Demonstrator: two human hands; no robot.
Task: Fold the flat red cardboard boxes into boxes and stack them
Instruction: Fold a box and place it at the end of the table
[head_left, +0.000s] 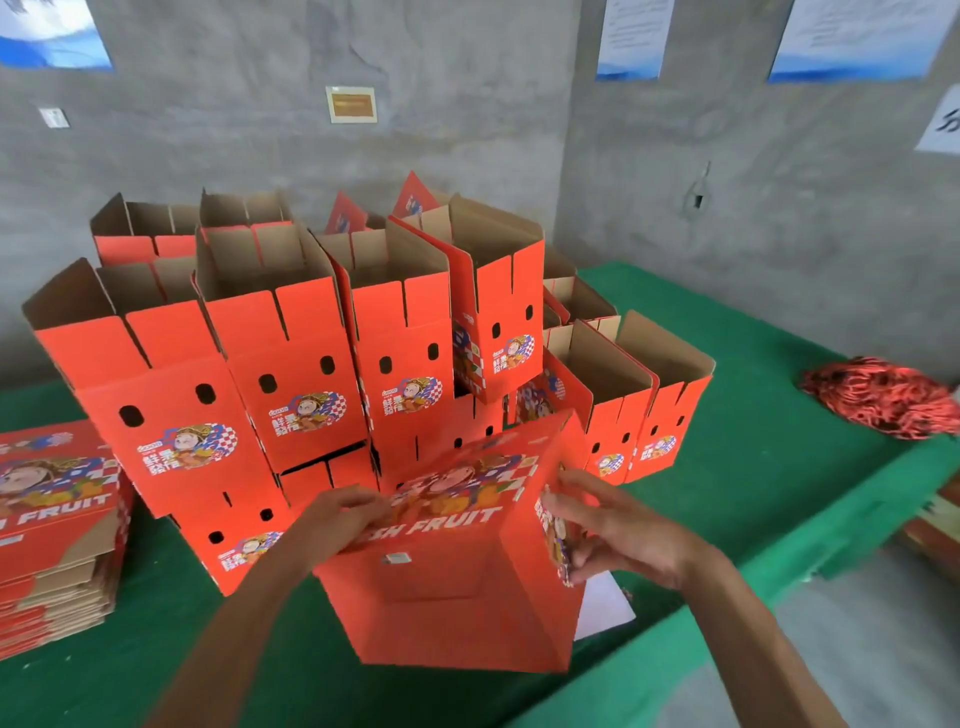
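A red cardboard box (457, 587) printed "FRESH FRUIT" is between my hands above the front of the green table (753, 467), partly opened out. My left hand (337, 514) grips its left edge. My right hand (608, 525) holds its right side panel, fingers curled around the edge. Behind it stand several folded red boxes (291, 364), open tops up, stacked in two layers and several rows. A pile of flat red boxes (57, 530) lies at the left edge of the table.
A heap of red cords (883, 395) lies on the table at the far right. A white sheet (602, 603) lies under the held box near the front edge. Grey concrete walls with posters close the back and right.
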